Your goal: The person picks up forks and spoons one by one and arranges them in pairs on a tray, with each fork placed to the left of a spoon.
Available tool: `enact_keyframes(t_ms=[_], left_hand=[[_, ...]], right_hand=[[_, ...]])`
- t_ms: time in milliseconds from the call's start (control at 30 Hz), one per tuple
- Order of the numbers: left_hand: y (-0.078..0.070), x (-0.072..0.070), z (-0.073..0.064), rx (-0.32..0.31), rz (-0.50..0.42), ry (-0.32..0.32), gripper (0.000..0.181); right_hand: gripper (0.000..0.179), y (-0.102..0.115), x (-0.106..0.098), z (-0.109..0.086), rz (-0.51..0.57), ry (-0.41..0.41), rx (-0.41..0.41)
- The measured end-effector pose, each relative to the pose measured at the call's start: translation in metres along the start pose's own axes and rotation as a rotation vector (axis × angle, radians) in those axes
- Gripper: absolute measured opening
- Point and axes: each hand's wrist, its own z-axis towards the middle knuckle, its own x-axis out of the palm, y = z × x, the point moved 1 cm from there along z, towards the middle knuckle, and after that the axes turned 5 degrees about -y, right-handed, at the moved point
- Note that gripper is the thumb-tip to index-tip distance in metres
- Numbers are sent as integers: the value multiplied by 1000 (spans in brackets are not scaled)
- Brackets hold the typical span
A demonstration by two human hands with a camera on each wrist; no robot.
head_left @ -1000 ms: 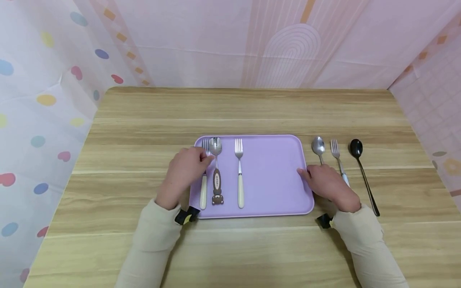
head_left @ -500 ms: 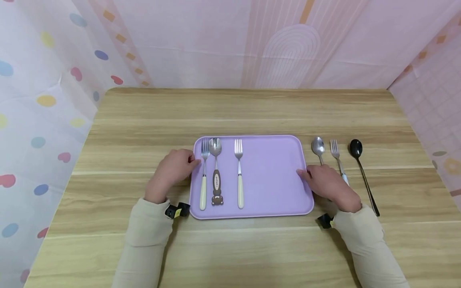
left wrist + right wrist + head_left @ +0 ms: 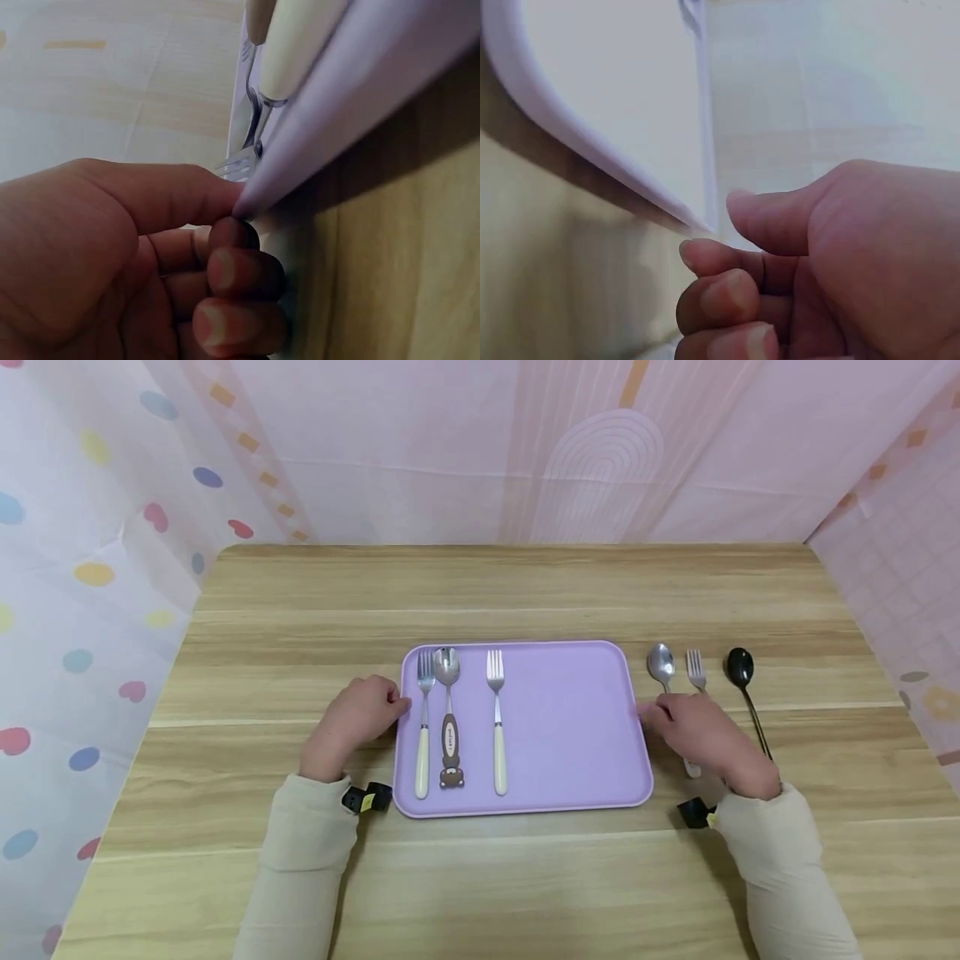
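Observation:
A lilac rectangular tray (image 3: 570, 727) lies on the table in the head view. Its left part bears a cream-handled fork (image 3: 423, 764), a spoon with a brown bear handle (image 3: 451, 743) and a second cream-handled fork (image 3: 500, 756). My left hand (image 3: 356, 714) pinches the tray's left rim, thumb on top and fingers curled against the underside, as the left wrist view shows. Just off the right rim is my right hand (image 3: 697, 731). In the right wrist view, its thumb and loosely bent fingers (image 3: 731, 296) stand apart with nothing between them.
Right of the tray lie a silver spoon (image 3: 661, 662), a small fork (image 3: 696, 668) and a long black spoon (image 3: 740, 667). My right hand partly covers them. Patterned cloth (image 3: 450, 452) hangs behind the wooden table (image 3: 510, 885) and at both sides.
My left hand has moved left from the cream-handled fork to the tray's left rim. My right hand has let go of the right rim and shifted right. The tray has barely moved.

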Motion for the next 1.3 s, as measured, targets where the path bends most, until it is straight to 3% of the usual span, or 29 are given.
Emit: enact_keyframes(t_ms=[200, 367, 700, 1100, 1300], left_hand=[[2, 2, 1, -6, -42, 23, 30], [1, 2, 0, -15, -61, 34, 28], [4, 2, -2, -32, -61, 44, 27], [-4, 4, 1, -13, -42, 45, 27], [-7, 4, 1, -21, -43, 47, 27]], right_hand=[[40, -10, -15, -7, -25, -77, 14], [39, -22, -21, -9, -25, -96, 23], [36, -28, -23, -6, -9, -59, 50], [38, -34, -14, -1, -69, 29, 78], [35, -33, -8, 1, -72, 33, 61]])
